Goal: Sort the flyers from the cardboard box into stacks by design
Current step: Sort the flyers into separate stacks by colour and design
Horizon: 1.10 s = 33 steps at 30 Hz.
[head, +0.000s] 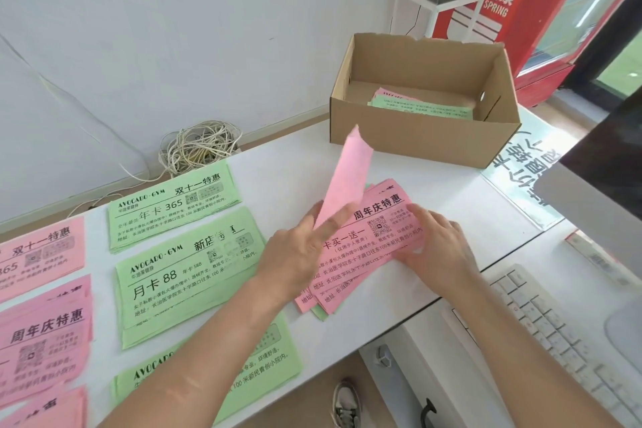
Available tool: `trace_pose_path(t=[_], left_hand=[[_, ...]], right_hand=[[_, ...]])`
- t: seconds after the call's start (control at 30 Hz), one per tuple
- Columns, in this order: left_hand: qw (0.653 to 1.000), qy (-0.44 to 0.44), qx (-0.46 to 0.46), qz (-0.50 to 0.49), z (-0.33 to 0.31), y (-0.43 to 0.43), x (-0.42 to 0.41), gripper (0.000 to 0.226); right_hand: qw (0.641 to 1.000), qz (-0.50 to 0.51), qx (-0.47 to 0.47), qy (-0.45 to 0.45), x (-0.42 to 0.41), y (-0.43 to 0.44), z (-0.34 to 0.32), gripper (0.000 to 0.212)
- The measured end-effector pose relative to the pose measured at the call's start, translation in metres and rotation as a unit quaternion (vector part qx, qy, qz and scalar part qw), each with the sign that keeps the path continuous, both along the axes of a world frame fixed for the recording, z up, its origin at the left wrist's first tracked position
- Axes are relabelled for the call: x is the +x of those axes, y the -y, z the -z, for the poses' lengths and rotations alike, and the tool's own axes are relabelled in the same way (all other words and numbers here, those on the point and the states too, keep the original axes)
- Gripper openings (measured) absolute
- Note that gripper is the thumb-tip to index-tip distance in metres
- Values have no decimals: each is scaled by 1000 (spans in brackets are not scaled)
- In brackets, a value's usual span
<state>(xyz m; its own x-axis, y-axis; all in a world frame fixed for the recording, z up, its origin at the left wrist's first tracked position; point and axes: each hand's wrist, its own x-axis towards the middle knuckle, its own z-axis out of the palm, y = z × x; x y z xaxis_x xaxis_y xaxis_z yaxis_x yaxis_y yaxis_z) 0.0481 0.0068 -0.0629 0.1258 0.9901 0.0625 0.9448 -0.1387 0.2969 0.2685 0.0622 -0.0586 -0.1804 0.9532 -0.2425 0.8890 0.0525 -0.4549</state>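
Am seeing left hand pinching single pink flyer, holding it raised above unsorted pile near desk front edge. Flyer is standing tilted, long axis pointing up and away toward cardboard box at back right corner; printed face is hiding from me. Right hand is lying flat, fingers relaxed, pressing pile down. Pink stacks are lying at left edge, beyond green stacks. Am judging left hand nearer for leftward carry.
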Motion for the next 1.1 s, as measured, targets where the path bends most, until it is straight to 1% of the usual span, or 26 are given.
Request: trace_pose_path(t=[0.07,0.1,0.17,0.23,0.27,0.33,0.37,0.43,0.5,0.57,0.63,0.7,0.77,0.83,0.87,0.9,0.93,0.97,1.0,1.03,1.07,1.1], left_hand=[[997,-73,-20,33,-1,1,6,60],[993,-106,-39,46,1,1,9,58],[984,-155,-69,62,2,2,16,72],[981,-167,-76,58,-1,1,18,82],[981,-167,-78,52,-3,1,19,83],[983,-161,-75,44,-6,2,19,80],[985,-153,-76,39,-6,1,19,81],[987,-135,-76,36,-8,1,19,86],[990,-111,-76,41,-9,-1,17,85],[994,-66,-69,46,-11,0,14,81],[997,-21,-59,50,-16,1,13,79],[998,2,-55,44,-21,3,13,79],[998,-3,-47,36,-21,2,15,81],[999,-13,-27,23,-18,2,13,80],[1000,-6,-15,14,-16,2,10,82],[1000,12,-6,5,-15,2,7,86],[999,43,-1,-3,-13,2,3,90],[997,77,-2,-11,-11,2,-1,94],[995,101,-3,-18,-10,2,-4,95],[994,106,-6,-22,-10,2,-5,96],[996,90,-4,-19,-8,1,-6,96],[998,65,8,-12,-6,2,-5,95]], right_hand=[[998,25,-12,-49,-1,-3,-2,74],[995,46,-24,-84,-2,-5,-3,72],[981,99,-41,-164,-2,-9,-3,69],[950,163,-61,-258,0,-11,-4,64],[924,195,-87,-319,0,-13,-5,61],[845,250,-146,-449,0,-17,-9,55],[810,267,-163,-495,-1,-18,-13,52],[760,286,-184,-554,-6,-21,-19,48],[712,295,-200,-605,-11,-22,-24,46],[676,309,-205,-637,-16,-23,-27,46],[660,322,-203,-648,-19,-24,-29,48],[664,323,-192,-647,-22,-27,-30,48],[664,316,-183,-652,-27,-30,-35,45],[646,306,-187,-674,-29,-33,-39,38],[650,298,-187,-674,-28,-34,-40,34],[695,283,-175,-638,-26,-35,-38,35],[786,254,-145,-544,-21,-36,-34,39],[890,204,-105,-393,-15,-36,-28,47],[960,141,-74,-229,-9,-35,-21,55],[990,80,-49,-102,-5,-34,-14,62],[998,37,-33,-31,-4,-30,-9,66],[1000,12,-16,-3,-5,-27,-5,68]])
